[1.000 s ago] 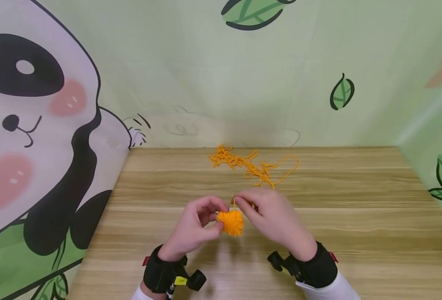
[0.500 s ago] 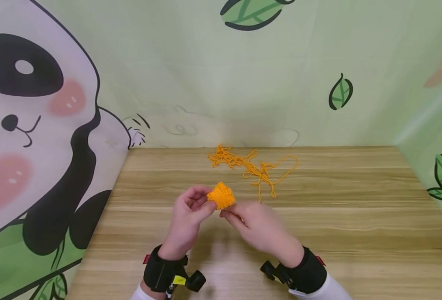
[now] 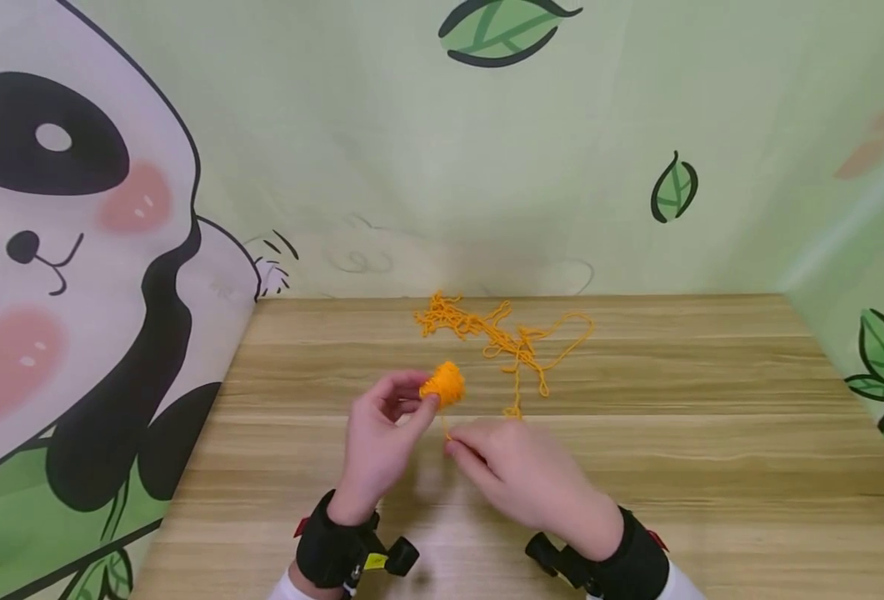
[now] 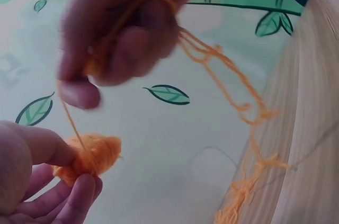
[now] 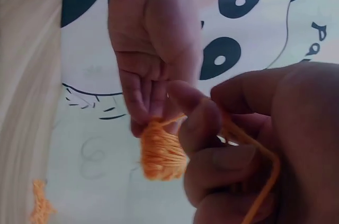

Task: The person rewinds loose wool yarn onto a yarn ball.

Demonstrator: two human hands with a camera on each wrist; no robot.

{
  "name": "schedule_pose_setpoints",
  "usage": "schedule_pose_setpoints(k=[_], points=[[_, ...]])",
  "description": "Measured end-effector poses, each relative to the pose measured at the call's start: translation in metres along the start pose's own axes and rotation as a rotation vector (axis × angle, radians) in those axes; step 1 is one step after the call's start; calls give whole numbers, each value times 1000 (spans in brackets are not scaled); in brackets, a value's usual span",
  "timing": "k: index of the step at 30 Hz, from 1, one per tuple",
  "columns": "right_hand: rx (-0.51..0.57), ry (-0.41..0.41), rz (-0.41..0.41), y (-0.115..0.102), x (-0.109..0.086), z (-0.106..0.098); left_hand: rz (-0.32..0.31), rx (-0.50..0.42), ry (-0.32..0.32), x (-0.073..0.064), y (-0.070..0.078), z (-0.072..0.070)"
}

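Observation:
A small wound ball of orange yarn is pinched between the thumb and fingers of my left hand, raised over the table. From the ball a single strand runs taut to my right hand, whose thumb and fingers pinch it just nearer to me than the ball. In the right wrist view the yarn ball shows its parallel windings, and the strand passes through the curled right fingers. Behind the right hand, the yarn trails off to a loose tangle.
The orange tangle, with a few loops, lies at the back of the wood-grain table. Behind it stands a green backdrop with a printed panda and leaves. Both wrists wear black camera bands.
The yarn ball has moved up and away from me and turned in the left hand. My right hand has swung from beside the ball to its near side, dragging yarn from the tangle.

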State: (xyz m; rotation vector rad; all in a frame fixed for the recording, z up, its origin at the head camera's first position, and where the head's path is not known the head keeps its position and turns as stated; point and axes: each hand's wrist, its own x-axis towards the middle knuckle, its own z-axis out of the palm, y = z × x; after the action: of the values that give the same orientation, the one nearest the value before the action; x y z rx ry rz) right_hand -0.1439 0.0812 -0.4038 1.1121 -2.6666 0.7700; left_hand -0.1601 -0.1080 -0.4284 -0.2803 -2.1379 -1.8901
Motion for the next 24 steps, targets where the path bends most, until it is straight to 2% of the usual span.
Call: schedule_pose_setpoints(k=[5, 9, 13, 18, 24], points=[[15, 151, -7, 4, 3, -11, 57, 101, -82, -5, 24, 4], [2, 288, -16, 10, 7, -16, 117, 103, -170, -7, 27, 4], [-3, 346, 1, 16, 10, -18, 125, 60, -250, -8, 28, 2], [18, 346, 60, 22, 12, -15, 84, -30, -316, -8, 20, 1], [15, 351, 51, 24, 14, -7, -101, -174, -373, -8, 0, 2]])
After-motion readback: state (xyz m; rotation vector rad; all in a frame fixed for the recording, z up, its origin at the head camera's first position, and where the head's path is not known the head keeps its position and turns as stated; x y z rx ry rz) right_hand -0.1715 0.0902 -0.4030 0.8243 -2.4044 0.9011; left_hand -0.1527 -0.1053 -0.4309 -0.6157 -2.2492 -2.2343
